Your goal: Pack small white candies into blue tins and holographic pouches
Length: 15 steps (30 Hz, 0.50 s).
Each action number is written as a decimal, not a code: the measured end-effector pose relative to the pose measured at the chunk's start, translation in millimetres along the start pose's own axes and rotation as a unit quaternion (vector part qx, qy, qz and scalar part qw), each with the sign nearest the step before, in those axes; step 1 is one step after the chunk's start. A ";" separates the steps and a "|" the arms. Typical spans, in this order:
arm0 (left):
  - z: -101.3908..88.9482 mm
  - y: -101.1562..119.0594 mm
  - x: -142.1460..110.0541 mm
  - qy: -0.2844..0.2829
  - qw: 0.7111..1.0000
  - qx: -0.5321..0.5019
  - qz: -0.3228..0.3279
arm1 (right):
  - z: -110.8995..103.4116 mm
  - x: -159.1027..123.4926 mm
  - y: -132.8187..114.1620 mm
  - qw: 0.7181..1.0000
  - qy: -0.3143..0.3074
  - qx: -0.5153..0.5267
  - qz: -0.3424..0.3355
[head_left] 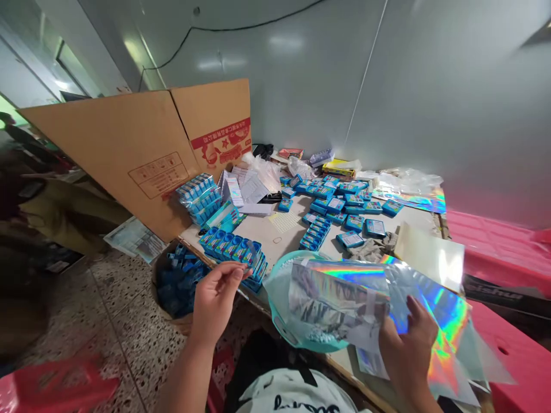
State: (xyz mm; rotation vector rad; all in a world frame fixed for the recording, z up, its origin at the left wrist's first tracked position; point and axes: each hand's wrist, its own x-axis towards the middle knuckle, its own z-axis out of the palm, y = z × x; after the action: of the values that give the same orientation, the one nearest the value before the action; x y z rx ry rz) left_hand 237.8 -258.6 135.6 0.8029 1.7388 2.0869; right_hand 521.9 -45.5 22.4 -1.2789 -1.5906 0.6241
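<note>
My right hand (407,347) grips a stack of shiny holographic plastic bags (374,298) at the table's near edge, fingers closed on their lower side. The bags lie partly over a teal bowl (279,321) that holds small white pieces. My left hand (215,298) hovers to the left of the bags, thumb and fingers pinched together near a row of blue boxes (232,246); what it pinches, if anything, is too small to see.
Many small blue boxes (340,201) and leaflets (245,186) cover the table. A large cardboard sheet (129,149) stands at the left. A basket of blue items (176,281) sits on the floor. Red stools (499,252) stand at the right.
</note>
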 end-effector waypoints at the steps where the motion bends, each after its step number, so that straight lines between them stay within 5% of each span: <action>1: 2.4 -2.5 -2.0 0.003 1.000 0.027 0.012 | 1.3 1.2 -13.6 0.997 0.003 0.000 -0.078; 3: 7.5 -8.3 -3.8 -0.002 0.996 0.081 0.038 | 7.5 1.2 -44.5 0.986 -0.085 0.059 -0.129; 5: 12.1 -14.7 -2.2 -0.020 0.989 0.131 0.063 | 20.3 -2.6 -78.7 0.956 -0.248 0.151 -0.039; 8: 14.4 -24.0 6.9 -0.054 0.973 0.193 0.117 | 51.2 -10.3 -128.9 0.858 -0.417 0.269 0.129; 11: 8.7 -32.4 24.0 -0.094 0.939 0.260 0.202 | 90.0 -12.5 -166.9 0.788 -0.469 0.337 0.213; 15: -8.3 -42.6 57.0 -0.153 0.893 0.316 0.283 | 140.5 -8.6 -190.8 0.753 -0.443 0.395 0.284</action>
State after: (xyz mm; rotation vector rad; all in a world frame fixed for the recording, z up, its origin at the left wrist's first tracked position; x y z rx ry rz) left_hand 182.6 -223.8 106.0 1.9056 2.1916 1.5027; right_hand 312.0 -90.0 123.1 -0.7696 -1.2650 2.2824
